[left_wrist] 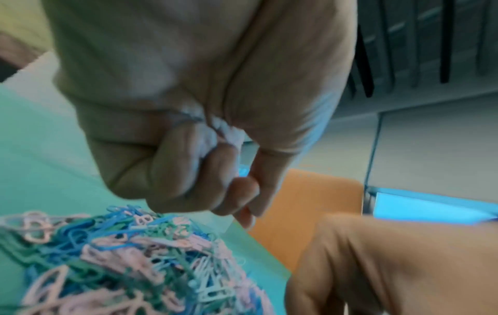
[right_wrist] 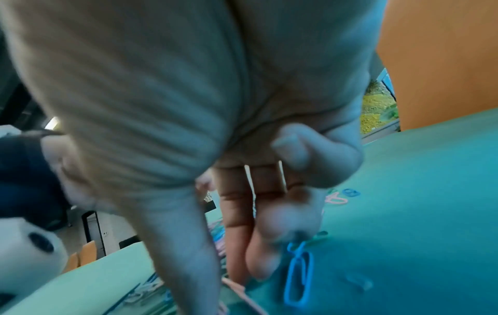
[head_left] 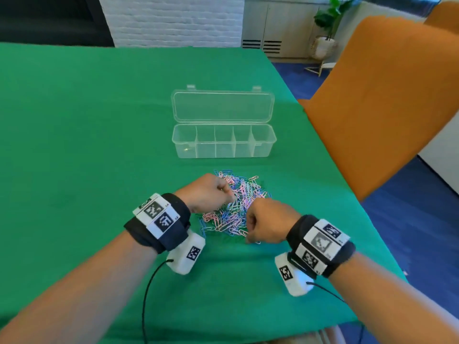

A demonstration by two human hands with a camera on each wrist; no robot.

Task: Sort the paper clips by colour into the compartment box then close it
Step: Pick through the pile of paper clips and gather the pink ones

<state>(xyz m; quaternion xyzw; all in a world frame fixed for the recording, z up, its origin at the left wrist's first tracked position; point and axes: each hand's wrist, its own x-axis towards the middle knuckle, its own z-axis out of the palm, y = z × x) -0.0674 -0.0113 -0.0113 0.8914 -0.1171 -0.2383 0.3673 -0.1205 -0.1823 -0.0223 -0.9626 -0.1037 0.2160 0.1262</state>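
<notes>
Head view: both hands work a heap of paper clips [head_left: 233, 207] on a green table [head_left: 87, 120]. Left hand [head_left: 206, 192], fingers curled, at the heap's 10 o'clock; what it holds cannot be told. Right hand [head_left: 269, 220] at 4 o'clock pinches a blue clip [right_wrist: 297, 275]. At 12 o'clock, apart, the compartment box [head_left: 223, 140] lies open. An orange chair [head_left: 385, 95] crowds the table's 3 o'clock edge.

Left hand [head_left: 207, 193]: extended forward from a bare forearm, knuckles up, fingers [left_wrist: 188, 170] curled tightly into the palm, thumb laid alongside; whether anything is held cannot be told. Right hand [head_left: 269, 223]: likewise extended, back upward, fingers [right_wrist: 239, 223] pointed down, tips blurred. Both wrists are banded with marker-tagged straps.
</notes>
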